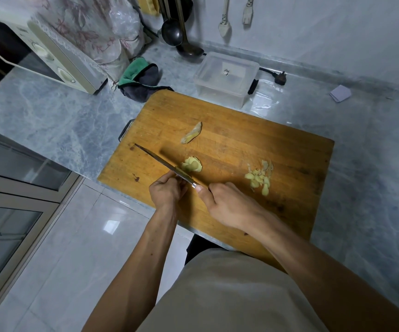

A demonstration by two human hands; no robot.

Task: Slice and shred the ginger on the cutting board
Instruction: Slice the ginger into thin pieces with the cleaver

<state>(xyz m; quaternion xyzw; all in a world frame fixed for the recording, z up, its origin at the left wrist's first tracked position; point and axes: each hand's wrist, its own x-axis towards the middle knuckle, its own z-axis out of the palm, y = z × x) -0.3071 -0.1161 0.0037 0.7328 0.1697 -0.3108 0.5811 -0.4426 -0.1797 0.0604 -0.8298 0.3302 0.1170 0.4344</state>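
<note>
My right hand [227, 202] was wrapped around the knife [165, 164] handle, blade running toward ten o'clock. My left hand [166, 190], fingers curled, pinched at the blade's near side beside the fanned ginger slices [191, 164]. An uncut ginger piece [192, 133] lay at twelve o'clock on the cutting board [229, 140], a cut heap [259, 179] at three. Thin, damp slices would likely slide; I judged pinning the stack from above with bent fingertips best.

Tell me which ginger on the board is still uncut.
The ginger chunk at the far side of the cutting board; both other heaps are thin slices.
</note>
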